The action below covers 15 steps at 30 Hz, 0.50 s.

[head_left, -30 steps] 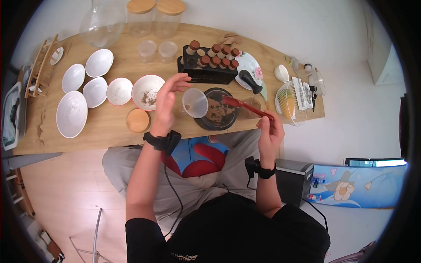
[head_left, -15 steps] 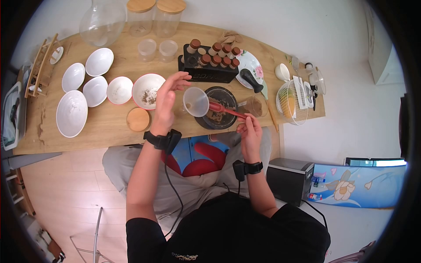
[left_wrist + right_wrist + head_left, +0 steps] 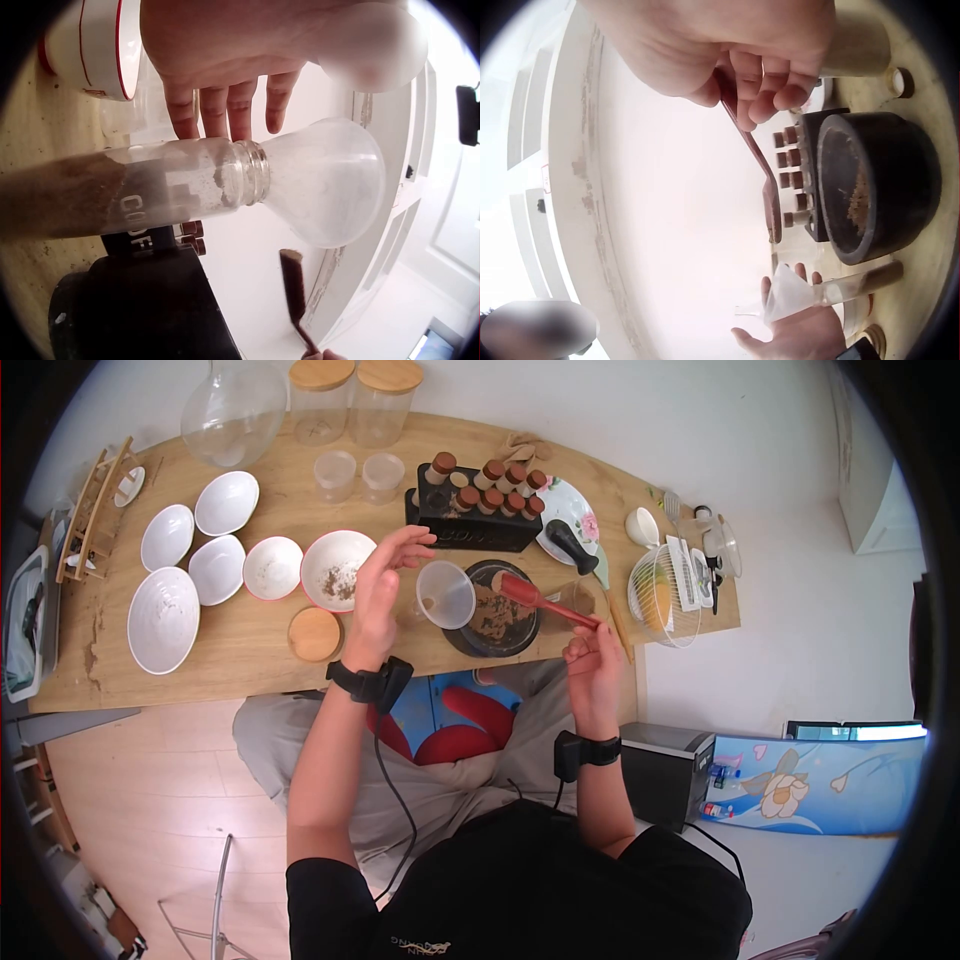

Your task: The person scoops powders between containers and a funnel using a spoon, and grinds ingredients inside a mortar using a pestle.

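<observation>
My right hand (image 3: 595,665) pinches the handle of a red-brown spoon (image 3: 525,593), whose head is over the right side of a dark mortar (image 3: 464,643) with brown powder in it. A clear plastic funnel (image 3: 446,596) stands at the mortar's left edge. In the left wrist view its spout sits in the mouth of an upright glass bottle (image 3: 172,180), partly filled with brown powder. My left hand (image 3: 378,595) is beside the bottle, fingers extended and apart, fingertips right at the bottle's neck. In the right wrist view the left palm (image 3: 802,334) faces the funnel and bottle.
Behind the mortar stands a black rack (image 3: 475,532) of brown-capped bottles. A black pestle (image 3: 570,545) rests on a flowered plate (image 3: 560,500). Left are several white bowls (image 3: 165,620) and a round wooden lid (image 3: 315,634). A wire basket (image 3: 660,600) is at right.
The spoon in my right hand moved left until its head met the funnel, then drew back right over the mortar. My left hand, the funnel and the mortar stay nearly in place.
</observation>
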Each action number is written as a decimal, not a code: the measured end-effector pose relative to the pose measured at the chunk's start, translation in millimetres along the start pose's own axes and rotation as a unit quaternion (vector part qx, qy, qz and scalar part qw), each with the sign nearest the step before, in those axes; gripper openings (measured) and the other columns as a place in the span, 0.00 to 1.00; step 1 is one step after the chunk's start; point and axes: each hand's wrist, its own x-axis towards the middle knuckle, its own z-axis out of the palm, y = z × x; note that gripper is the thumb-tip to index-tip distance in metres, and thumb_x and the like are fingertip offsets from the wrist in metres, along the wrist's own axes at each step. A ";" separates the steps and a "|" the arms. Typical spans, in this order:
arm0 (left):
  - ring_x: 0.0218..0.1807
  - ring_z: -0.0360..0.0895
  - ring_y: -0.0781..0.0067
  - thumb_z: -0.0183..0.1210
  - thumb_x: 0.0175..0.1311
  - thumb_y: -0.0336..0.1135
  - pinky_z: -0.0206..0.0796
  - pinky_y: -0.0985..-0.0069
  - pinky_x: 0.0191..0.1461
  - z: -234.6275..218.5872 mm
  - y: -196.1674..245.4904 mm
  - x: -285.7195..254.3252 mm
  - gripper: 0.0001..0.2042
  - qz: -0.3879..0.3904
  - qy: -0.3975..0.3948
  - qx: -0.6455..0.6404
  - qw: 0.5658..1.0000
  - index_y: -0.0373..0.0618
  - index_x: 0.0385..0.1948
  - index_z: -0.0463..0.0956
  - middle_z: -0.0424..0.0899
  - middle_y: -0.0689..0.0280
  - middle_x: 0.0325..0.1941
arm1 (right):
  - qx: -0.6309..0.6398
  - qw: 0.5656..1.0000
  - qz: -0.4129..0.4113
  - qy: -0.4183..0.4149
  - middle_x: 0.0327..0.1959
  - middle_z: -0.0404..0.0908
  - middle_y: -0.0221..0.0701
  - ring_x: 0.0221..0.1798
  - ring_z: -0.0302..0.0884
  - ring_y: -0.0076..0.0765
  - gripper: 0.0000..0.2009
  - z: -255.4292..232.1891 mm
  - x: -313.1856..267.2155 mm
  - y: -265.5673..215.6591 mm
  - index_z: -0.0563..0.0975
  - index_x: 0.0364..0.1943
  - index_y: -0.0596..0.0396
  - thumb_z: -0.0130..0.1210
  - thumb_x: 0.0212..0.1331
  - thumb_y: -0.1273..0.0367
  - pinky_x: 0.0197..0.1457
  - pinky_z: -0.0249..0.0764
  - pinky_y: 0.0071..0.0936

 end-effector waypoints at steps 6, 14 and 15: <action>0.53 0.76 0.63 0.40 0.63 0.71 0.62 0.69 0.57 -0.9 -0.2 0.1 0.43 0.003 -0.001 0.001 1.000 0.32 0.58 0.68 0.78 0.52 0.55 | -0.086 0.989 -0.113 -0.040 0.36 0.82 0.36 0.32 0.74 0.24 0.11 34.4 -12.2 -22.1 0.73 0.51 0.61 0.46 0.72 0.68 0.40 0.71 0.21; 0.54 0.76 0.63 0.40 0.63 0.71 0.62 0.68 0.57 -1.5 -0.6 0.3 0.43 0.004 -0.003 -0.002 1.000 0.32 0.59 0.68 0.77 0.52 0.55 | -0.293 0.916 -0.253 -0.102 0.40 0.82 0.36 0.36 0.74 0.22 0.12 56.5 -34.8 -22.5 0.73 0.52 0.63 0.51 0.68 0.73 0.44 0.71 0.20; 0.54 0.76 0.63 0.40 0.63 0.71 0.62 0.68 0.57 -1.6 -0.8 0.4 0.43 0.005 -0.003 -0.001 1.000 0.32 0.59 0.68 0.77 0.52 0.55 | -0.292 0.913 -0.265 -0.105 0.39 0.81 0.35 0.36 0.74 0.22 0.12 56.5 -34.8 -22.1 0.73 0.52 0.63 0.52 0.68 0.73 0.44 0.71 0.19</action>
